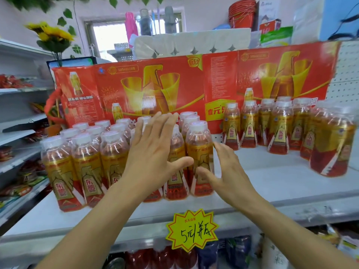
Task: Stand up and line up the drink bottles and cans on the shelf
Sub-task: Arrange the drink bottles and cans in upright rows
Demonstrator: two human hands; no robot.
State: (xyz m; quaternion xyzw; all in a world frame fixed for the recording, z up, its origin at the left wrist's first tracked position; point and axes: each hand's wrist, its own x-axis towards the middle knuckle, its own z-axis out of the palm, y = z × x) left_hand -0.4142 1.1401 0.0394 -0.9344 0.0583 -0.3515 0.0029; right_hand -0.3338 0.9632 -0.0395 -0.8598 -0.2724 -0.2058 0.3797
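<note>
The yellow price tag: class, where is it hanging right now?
In the head view, the price tag hangs from the front edge of the shelf, low and centre, between the person's forearms and below the left bottle group.

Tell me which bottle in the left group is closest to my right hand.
The front-row bottle at that group's right end; the right hand sits beside it, its thumb against the label.
</note>
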